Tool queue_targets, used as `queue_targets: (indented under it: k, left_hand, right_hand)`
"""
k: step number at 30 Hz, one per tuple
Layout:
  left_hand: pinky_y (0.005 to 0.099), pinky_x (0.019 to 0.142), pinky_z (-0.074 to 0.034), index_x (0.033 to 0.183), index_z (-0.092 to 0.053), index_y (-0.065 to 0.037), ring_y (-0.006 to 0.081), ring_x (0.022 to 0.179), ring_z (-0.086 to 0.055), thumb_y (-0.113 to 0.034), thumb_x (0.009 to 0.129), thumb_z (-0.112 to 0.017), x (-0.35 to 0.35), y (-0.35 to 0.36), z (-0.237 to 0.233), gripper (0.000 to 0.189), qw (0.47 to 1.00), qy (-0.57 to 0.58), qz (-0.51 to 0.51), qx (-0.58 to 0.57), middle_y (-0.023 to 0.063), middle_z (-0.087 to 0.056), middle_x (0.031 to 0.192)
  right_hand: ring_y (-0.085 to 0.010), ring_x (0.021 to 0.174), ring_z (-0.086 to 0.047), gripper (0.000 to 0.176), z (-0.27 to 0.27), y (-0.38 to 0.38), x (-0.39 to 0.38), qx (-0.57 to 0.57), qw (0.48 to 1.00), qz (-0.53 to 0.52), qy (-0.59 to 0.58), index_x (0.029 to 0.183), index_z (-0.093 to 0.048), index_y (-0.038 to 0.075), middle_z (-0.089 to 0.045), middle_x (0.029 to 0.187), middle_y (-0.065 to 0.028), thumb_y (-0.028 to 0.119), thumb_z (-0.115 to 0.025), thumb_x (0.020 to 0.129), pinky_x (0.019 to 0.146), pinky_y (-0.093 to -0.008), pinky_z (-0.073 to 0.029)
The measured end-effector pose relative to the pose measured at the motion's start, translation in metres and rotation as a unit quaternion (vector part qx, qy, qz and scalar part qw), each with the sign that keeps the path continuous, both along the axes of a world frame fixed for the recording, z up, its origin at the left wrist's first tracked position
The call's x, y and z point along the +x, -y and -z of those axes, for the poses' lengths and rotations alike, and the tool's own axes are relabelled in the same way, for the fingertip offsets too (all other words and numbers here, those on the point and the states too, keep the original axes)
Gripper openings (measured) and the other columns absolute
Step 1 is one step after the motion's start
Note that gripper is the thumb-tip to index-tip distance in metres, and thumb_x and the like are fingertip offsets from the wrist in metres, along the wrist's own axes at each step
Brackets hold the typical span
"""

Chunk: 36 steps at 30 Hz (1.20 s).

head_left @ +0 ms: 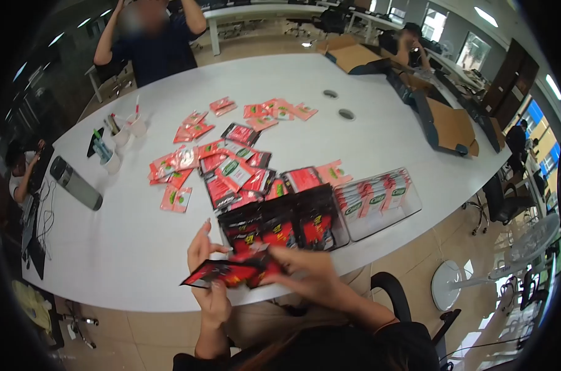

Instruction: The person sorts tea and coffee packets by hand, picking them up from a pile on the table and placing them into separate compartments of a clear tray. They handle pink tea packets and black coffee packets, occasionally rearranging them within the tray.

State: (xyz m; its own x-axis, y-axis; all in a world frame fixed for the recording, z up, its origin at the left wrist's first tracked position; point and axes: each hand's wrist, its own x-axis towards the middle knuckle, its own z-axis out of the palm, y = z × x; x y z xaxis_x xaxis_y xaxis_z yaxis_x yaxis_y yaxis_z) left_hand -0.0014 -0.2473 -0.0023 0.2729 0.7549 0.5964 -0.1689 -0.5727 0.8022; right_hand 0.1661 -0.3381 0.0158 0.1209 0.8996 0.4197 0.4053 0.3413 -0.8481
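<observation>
Beyond and beneath the grip stretches a white table (pixel 135 260), its near edge just on the body's side. Well ahead of the grip, a loose heap of flat black-and-red packs (pixel 234 176) covers the middle, with pink sachets (pixel 175 203) scattered around and past it. Directly ahead and slightly right, close by, stand rows of upright black pouches (pixel 319 230) with red fronts. Adjoining them, farther right of the grip, a clear tray (pixel 414 213) holds white-and-pink sachets (pixel 373 198) on end. Well off to the left, a grey bottle (pixel 76 182) lies aslant in the view.

Between the two hands is a black-edged red packet (pixel 222 272). Its long axis runs crosswise, left to right, roughly along the front of the pouch rows, the right end a little farther from the body. The left hand (pixel 212 306) holds it, thumb on the near face, other fingers spread upward behind, near the rows' left end. The right hand (pixel 311 272) closes over the right end, blurred by motion; it lies nearer the clear tray and the middle of the rows. Whether a second packet sits under its fingers, I cannot tell.
</observation>
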Motion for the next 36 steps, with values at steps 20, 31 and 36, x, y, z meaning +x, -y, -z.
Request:
queue_targets:
  k: [20, 31, 36]
  left_hand:
    - [0.0295, 0.089, -0.044, 0.123, -0.038, 0.006, 0.0173, 0.102, -0.054, -0.006, 0.096, -0.047, -0.027, -0.031, 0.041, 0.031, 0.967, 0.049, -0.250, -0.018, 0.0141, -0.051, 0.113]
    - [0.0257, 0.084, -0.048, 0.142, -0.018, -0.003, 0.0149, 0.096, -0.059, 0.008, 0.082, -0.056, -0.021, -0.034, 0.019, 0.072, 0.978, 0.109, -0.105, -0.142, 0.0158, -0.052, 0.116]
    - [0.0280, 0.085, -0.050, 0.147, -0.009, -0.003, 0.0169, 0.098, -0.061, 0.009, 0.076, -0.063, -0.020, -0.034, 0.020, 0.090, 0.986, 0.057, -0.109, -0.109, 0.0164, -0.053, 0.115]
  right_hand:
    - [-0.0102, 0.074, -0.062, 0.042, -0.057, 0.000, 0.067, -0.052, 0.973, 0.111, 0.197, 0.119, -0.063, 0.006, -0.069, 0.099, -0.0084, 0.004, -0.071, 0.078, 0.061, -0.0222, -0.045]
    - [-0.0207, 0.071, -0.055, 0.030, -0.067, -0.053, 0.052, 0.009, 0.924, -0.035, 0.380, 0.093, -0.065, 0.010, -0.063, 0.077, -0.0021, 0.020, -0.077, 0.068, 0.062, -0.0334, -0.046]
    - [-0.0187, 0.086, -0.051, 0.042, -0.038, -0.061, 0.036, 0.004, 0.846, -0.136, 0.516, 0.108, -0.062, 0.011, -0.057, 0.087, -0.0004, 0.022, -0.074, 0.069, 0.075, -0.0327, -0.042]
